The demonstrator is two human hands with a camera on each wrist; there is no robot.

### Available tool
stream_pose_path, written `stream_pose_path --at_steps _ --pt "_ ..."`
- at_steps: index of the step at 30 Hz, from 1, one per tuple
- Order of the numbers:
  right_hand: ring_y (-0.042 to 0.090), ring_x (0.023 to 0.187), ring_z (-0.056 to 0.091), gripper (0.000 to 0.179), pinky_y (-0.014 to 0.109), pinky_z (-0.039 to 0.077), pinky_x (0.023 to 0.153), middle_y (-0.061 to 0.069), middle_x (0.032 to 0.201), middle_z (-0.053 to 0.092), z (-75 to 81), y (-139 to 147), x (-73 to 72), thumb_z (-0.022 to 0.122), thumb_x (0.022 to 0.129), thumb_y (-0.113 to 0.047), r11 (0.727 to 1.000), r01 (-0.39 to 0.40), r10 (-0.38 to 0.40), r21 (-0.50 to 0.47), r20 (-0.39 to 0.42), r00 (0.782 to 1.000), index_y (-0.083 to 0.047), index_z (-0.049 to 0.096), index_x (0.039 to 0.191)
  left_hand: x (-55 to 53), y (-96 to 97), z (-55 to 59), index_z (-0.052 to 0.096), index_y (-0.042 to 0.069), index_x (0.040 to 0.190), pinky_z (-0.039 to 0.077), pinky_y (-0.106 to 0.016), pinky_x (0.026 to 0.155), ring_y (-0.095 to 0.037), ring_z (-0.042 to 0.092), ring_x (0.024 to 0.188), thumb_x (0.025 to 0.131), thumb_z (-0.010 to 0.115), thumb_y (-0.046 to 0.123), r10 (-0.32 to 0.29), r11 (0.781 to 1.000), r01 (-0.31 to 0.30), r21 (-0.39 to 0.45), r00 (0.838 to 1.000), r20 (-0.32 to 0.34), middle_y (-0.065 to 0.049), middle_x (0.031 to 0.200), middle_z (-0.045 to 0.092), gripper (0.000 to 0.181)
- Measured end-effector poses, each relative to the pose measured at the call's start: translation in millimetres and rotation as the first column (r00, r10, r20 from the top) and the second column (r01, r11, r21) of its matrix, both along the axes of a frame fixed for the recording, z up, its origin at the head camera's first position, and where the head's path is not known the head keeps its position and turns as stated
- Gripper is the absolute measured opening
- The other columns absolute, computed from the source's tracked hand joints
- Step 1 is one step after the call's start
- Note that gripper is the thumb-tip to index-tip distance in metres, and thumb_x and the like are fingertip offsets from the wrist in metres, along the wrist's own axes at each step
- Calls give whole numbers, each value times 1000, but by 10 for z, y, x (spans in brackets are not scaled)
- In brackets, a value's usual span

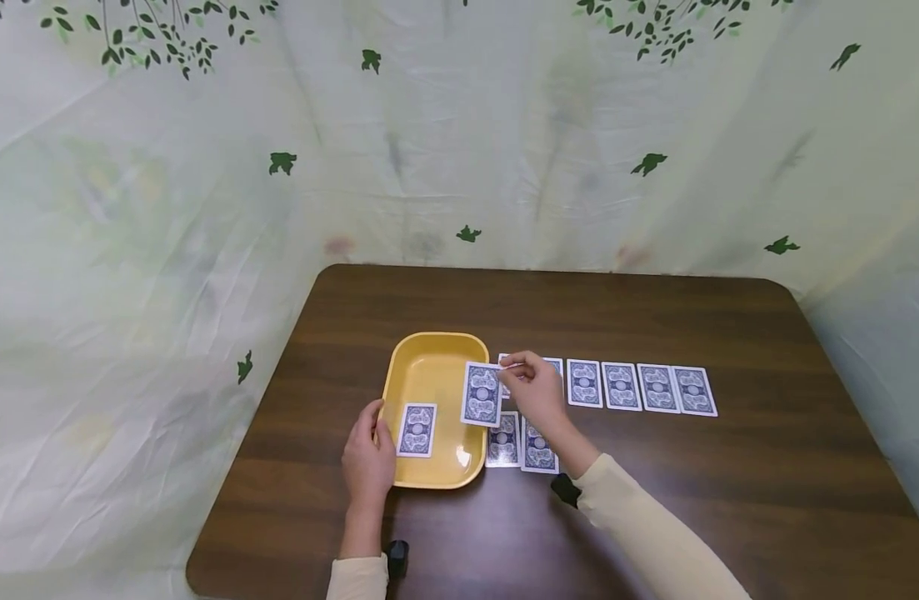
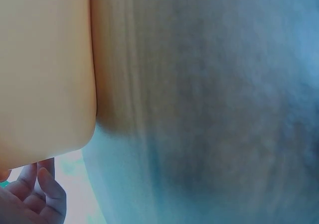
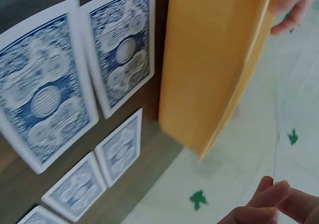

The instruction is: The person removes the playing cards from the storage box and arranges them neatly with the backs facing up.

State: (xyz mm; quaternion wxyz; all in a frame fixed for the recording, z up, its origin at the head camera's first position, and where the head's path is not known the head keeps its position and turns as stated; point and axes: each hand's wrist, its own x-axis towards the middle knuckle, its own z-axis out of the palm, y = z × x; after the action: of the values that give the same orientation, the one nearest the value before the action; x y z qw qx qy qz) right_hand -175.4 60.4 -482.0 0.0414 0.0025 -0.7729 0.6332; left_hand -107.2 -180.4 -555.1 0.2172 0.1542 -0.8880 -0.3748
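Note:
My right hand (image 1: 536, 390) pinches a blue-backed playing card (image 1: 481, 394) by its upper right corner, over the right rim of the yellow tray (image 1: 437, 354). In the right wrist view that card shows edge-on as a thin line above the fingertips (image 3: 269, 191). Another playing card (image 1: 417, 430) lies back up inside the tray, toward its near left. My left hand (image 1: 369, 458) grips the tray's left side, the thumb at the rim. From the left wrist, its fingers (image 2: 50, 191) show curled at the tray's edge.
Several more cards (image 1: 622, 387) lie back up in a row right of the tray, partly hidden by my right hand. Two cards (image 1: 540, 446) lie nearer, close beside the tray's right edge. The brown wooden table (image 1: 654, 517) ends at a patterned cloth (image 1: 564, 167) behind.

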Motion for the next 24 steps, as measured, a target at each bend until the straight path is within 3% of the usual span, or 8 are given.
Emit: stream_pose_path --at_steps 1,6,7,8,17,24 --pt "15 59 58 11 21 46 52 7 77 70 -104 71 -42 71 84 -5 1000 -10 10 -29 -30 1000 -2 70 94 2 -3 -1 60 9 128 46 -57 84 -38 63 103 98 53 11 2 1000 -2 -2 1000 2 -20 116 65 31" --pt "20 56 58 12 21 46 51 10 78 69 -123 294 -14 70 85 -3 998 19 -21 -55 -39 999 1 70 96 11 -6 15 60 9 128 46 -57 83 -38 63 102 98 53 12 1 1000 0 -1 1000 1 -20 115 66 31" --pt "21 56 59 12 21 46 51 12 79 69 -131 342 -13 70 85 -3 998 29 -30 -47 -27 999 2 70 97 12 -5 21 60 9 128 46 -58 83 -38 63 102 98 53 12 -1 1000 1 0 1000 2 -20 115 66 31" --pt "24 56 59 14 22 47 51 14 80 69 -38 360 38 69 85 1 998 56 -56 -27 8 998 5 69 98 13 -3 27 60 9 128 46 -57 83 -38 63 103 98 53 12 -1 1000 1 3 1000 6 -20 116 65 31" --pt "5 50 55 19 21 46 53 7 77 69 -150 765 89 68 88 -2 984 177 -175 -4 131 976 7 69 104 20 -19 38 59 10 130 45 -57 85 -38 62 104 99 52 13 -1 1000 1 11 1000 29 -20 118 64 32" --pt "13 52 59 20 24 49 55 0 72 67 -307 1026 138 67 88 -3 968 251 -252 24 173 952 7 68 105 25 -7 39 58 10 131 45 -57 85 -37 62 105 99 51 15 -10 1000 9 16 999 45 -20 119 64 33"
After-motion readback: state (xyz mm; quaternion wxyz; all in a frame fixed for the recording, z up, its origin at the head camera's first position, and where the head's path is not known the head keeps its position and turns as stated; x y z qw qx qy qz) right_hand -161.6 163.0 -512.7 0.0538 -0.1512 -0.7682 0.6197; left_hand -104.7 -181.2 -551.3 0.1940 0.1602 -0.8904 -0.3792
